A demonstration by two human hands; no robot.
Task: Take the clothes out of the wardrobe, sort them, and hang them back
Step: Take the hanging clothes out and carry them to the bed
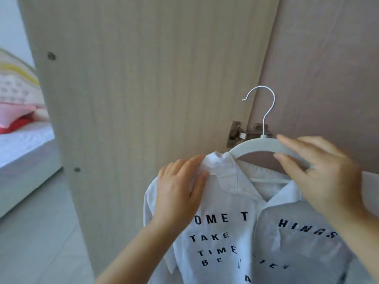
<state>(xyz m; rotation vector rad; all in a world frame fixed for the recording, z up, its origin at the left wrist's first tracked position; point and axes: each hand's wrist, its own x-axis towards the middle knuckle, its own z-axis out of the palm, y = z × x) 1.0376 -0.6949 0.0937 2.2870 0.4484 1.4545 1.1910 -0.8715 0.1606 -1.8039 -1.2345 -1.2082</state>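
While I am facing the open wardrobe, I am holding a white collared shirt with black printed letters (231,197) up in front of me on a pale, curved, matt white hanger (252,147). My left hand (180,189) is gripping the shirt at its left shoulder, just beside the collar (225,173). The fingers are lying over the top of the fabric and the thumb is pressing in below, so the cloth is being pinched between them. My right hand (320,177) is taking the hanger by its right arm, with the forefinger lying along the top edge and the thumb coming up under it. That hand is a little blurred, but the grip is narrow and closed on the hanger. The left end of the hanger is sitting inside the shirt's shoulder. The middle of the hanger is standing bare above the open neck, and the shirt's right side is hanging lower, below the crossbar. The thin white wire hook (263,128) is pointing upward, free, touching nothing.

Behind the shirt, a light wood-grain wardrobe door (143,78) is standing open, joined by a dull metal hinge (235,134) to a pinkish-brown side panel (328,58). Far to the left, a bed with a white mattress (22,144) is showing past the door's edge, with pink and red pillows (16,119) lying on it. Pale grey floor tiles (41,232) are spreading below.
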